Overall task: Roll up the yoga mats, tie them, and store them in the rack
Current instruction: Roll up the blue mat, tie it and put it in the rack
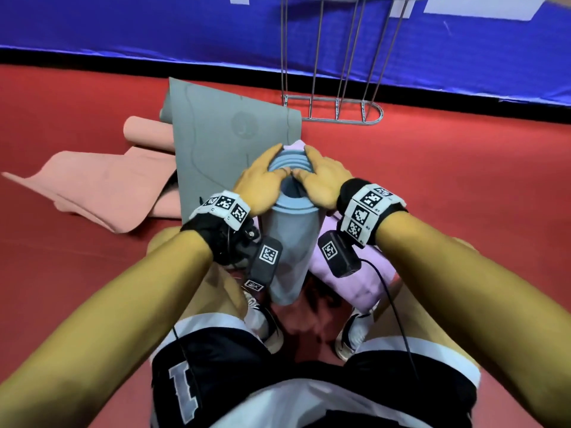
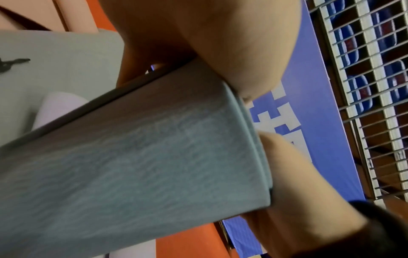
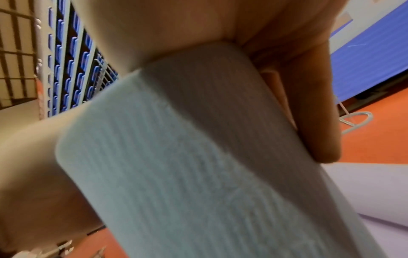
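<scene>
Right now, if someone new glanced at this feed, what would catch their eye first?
First, the rolled blue mat standing on end at centre, both hands wrapped round its top: left hand, right hand. Next, the unrolled grey mat and pink mat lying on the red floor behind, with the wire rack beyond.

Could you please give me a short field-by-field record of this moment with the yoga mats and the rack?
held mat: blue-grey rolled mat, upright, no tie visible
left hand: left hand grips the roll's top end
right hand: right hand grips the same end from the other side
other mats: grey mat partly unrolled; pink mat spread on the floor; lilac mat beside the roll
rack: wire rack stands beyond, no mats visible in it
</scene>
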{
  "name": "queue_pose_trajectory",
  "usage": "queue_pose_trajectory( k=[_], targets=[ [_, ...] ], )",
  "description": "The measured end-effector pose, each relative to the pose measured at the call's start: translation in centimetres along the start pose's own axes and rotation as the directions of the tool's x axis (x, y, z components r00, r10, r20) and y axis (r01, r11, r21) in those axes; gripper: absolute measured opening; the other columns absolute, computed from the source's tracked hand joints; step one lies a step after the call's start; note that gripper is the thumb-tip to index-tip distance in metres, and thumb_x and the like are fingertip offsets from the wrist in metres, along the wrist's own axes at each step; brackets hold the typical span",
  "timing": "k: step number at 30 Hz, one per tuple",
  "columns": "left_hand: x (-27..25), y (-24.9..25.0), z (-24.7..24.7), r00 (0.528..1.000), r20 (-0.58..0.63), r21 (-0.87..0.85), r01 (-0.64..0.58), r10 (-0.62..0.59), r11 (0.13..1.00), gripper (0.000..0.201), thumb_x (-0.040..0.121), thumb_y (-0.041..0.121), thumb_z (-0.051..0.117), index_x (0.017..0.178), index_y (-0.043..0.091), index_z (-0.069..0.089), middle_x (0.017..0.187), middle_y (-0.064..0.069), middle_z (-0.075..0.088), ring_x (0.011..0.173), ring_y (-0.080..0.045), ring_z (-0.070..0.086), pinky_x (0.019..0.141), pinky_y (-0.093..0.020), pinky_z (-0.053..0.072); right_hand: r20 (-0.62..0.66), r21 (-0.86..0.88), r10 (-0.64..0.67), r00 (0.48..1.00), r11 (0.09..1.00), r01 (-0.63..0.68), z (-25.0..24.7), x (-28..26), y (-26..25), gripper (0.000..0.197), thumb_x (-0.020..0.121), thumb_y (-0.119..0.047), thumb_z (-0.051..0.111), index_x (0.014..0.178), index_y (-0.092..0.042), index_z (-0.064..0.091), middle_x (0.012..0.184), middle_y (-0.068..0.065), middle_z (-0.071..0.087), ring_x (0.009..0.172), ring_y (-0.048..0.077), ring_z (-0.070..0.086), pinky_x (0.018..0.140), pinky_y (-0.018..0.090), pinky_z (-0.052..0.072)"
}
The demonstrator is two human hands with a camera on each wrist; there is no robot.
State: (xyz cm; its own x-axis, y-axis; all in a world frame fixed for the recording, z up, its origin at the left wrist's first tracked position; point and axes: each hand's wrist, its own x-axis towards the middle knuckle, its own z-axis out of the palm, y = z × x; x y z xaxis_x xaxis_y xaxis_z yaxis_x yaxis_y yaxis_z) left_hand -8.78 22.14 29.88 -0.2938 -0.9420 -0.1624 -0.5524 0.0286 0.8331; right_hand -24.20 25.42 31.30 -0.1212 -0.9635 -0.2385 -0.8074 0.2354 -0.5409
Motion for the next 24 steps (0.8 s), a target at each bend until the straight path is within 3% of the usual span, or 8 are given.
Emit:
queue_pose_trajectory(
  k=[4,7,12,16,19,21,22,24],
  targets=[
    [0.2,0.8,-0.1,0.988,-0.152,0.043,-0.001,0.008,0.999,0.040,0.091,0.027,0.060,0.131,0.029,0.063,0.132,-0.001,0.066,0.123,-0.028,0.058,0.107,-0.037,0.044,-0.058,0.087,-0.014,0.998,0.996,0.020,-1.0,-0.5,0.0,0.052,0.103,-0.032,0.051,0.153,-0.023,0.040,0.151,0.010,0.050,0.136,0.033,0.047,0.111,0.031,0.036],
    [0.9,2.7,-1.1,0.975,-0.214,0.096,-0.033,0.053,0.995,0.037,0.090,0.034,0.060,0.126,0.028,0.066,0.129,0.000,0.067,0.121,-0.028,0.058,0.103,-0.034,0.045,-0.151,0.113,-0.037,0.988,0.992,0.054,-2.7,-0.6,-0.6,0.044,0.101,-0.032,0.054,0.144,-0.023,0.051,0.140,0.009,0.060,0.124,0.034,0.057,0.104,0.034,0.044],
    [0.7,1.9,0.1,0.996,-0.081,0.145,-0.011,0.023,0.989,0.052,0.078,0.053,0.058,0.122,0.027,0.065,0.122,-0.004,0.070,0.113,-0.031,0.062,0.099,-0.038,0.048,-0.182,0.136,0.032,0.983,0.991,-0.007,-0.9,-0.9,1.1,0.025,0.097,-0.040,0.054,0.116,-0.024,0.056,0.104,0.008,0.064,0.091,0.033,0.058,0.076,0.033,0.043],
    [0.6,0.2,0.6,0.998,-0.058,0.010,-0.028,0.029,1.000,0.047,0.074,0.054,0.057,0.112,0.027,0.066,0.111,0.000,0.070,0.103,-0.024,0.064,0.092,-0.035,0.049,-0.239,0.192,0.075,0.968,0.981,-0.028,0.1,-0.8,2.4,0.013,0.096,-0.039,0.057,0.099,-0.026,0.058,0.101,0.007,0.068,0.095,0.034,0.060,0.079,0.036,0.047],
    [1.3,0.0,0.6,0.999,-0.049,-0.129,-0.024,0.018,0.991,0.041,0.076,0.048,0.061,0.109,0.025,0.066,0.108,0.000,0.071,0.100,-0.021,0.065,0.093,-0.035,0.050,-0.276,0.090,0.017,0.961,0.996,0.008,-0.9,-0.5,2.5,0.027,0.098,-0.040,0.055,0.119,-0.024,0.063,0.124,0.007,0.066,0.113,0.033,0.059,0.093,0.037,0.048],
    [1.9,-0.3,1.2,0.994,-0.110,-0.243,-0.038,0.011,0.969,0.020,0.086,0.035,0.063,0.101,0.022,0.067,0.102,-0.003,0.071,0.095,-0.020,0.065,0.096,-0.039,0.053,-0.358,0.072,-0.112,0.927,0.987,0.147,-1.1,-1.4,1.9,0.046,0.095,-0.047,0.051,0.129,-0.018,0.061,0.133,0.007,0.061,0.120,0.030,0.056,0.101,0.037,0.045],
    [2.1,-0.4,1.5,0.992,-0.128,-0.299,-0.042,0.003,0.953,0.009,0.093,0.025,0.061,0.098,0.019,0.067,0.100,-0.005,0.069,0.093,-0.020,0.063,0.098,-0.041,0.052,-0.365,0.052,-0.198,0.910,0.971,0.233,-0.8,-2.1,1.5,0.054,0.091,-0.055,0.047,0.125,-0.016,0.062,0.127,0.007,0.063,0.116,0.028,0.057,0.100,0.038,0.045],
    [2.7,-0.6,2.0,0.991,-0.128,-0.392,-0.024,-0.028,0.920,0.017,0.101,0.010,0.051,0.096,0.013,0.067,0.101,-0.011,0.068,0.095,-0.021,0.061,0.102,-0.043,0.050,-0.242,-0.100,-0.349,0.905,0.937,0.334,0.3,-3.4,0.8,0.067,0.080,-0.072,0.038,0.110,-0.019,0.066,0.113,0.001,0.065,0.110,0.025,0.057,0.104,0.048,0.041]
  ],
)
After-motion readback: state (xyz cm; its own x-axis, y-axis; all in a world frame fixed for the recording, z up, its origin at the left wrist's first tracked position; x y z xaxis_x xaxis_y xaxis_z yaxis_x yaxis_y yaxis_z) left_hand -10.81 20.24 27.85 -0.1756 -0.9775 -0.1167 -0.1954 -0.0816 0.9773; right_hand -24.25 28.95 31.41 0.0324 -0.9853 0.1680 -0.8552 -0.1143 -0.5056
